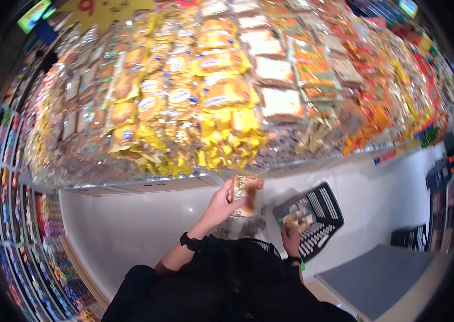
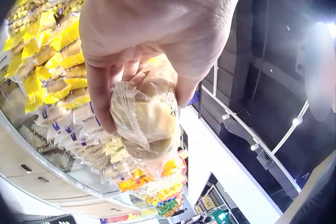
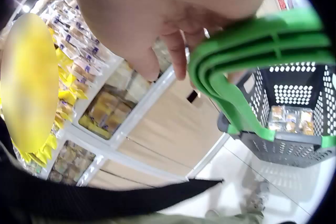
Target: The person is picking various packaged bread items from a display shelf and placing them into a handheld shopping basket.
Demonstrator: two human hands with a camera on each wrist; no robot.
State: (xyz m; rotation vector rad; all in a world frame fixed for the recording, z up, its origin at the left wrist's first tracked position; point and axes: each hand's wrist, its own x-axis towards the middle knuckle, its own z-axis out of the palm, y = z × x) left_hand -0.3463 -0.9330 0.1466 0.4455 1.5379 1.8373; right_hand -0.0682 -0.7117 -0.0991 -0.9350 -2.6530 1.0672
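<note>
The left hand (image 1: 219,206) is closed round one side of a flat clear plastic package with a brown-and-cream printed front (image 1: 248,194), thumb on one face and fingers behind; the package is held up in front of the person's body, near the edge of a long display of wrapped foods in yellow, clear and orange packets (image 1: 221,94); the right hand (image 1: 291,240) has its fingers curled at the ridged green plastic handle (image 3: 273,48) of a black perforated plastic basket (image 3: 289,150); small clear-wrapped packs (image 3: 291,119) lie inside the basket, to the right of the held package.
</note>
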